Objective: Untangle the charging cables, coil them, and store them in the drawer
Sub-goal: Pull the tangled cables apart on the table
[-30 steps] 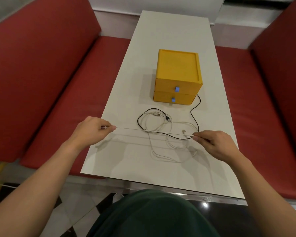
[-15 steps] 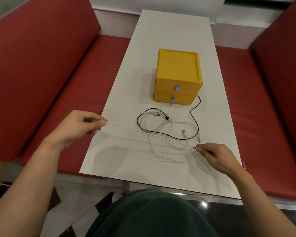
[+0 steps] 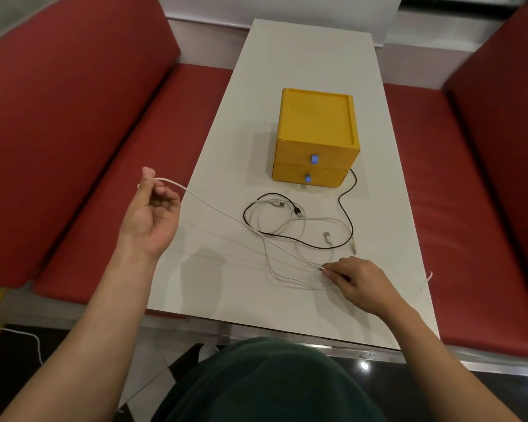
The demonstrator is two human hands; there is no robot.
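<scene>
A white cable runs taut between my two hands above the white table. My left hand, palm up at the table's left edge, pinches one end of it. My right hand pinches the same cable low over the table near the front right. Under it lies a tangle: a black cable looping from beside the drawer unit, and another white cable with a loose plug. The yellow two-drawer unit stands behind, both drawers shut.
Red padded benches flank the table on the left and right. A short pinkish cable end pokes out past the table's right edge. Another white cord lies on the floor at the lower left.
My left hand has risen, moved left off the table edge and turned palm up, drawing the white cable out. My right hand has dropped lower toward the front of the table.
</scene>
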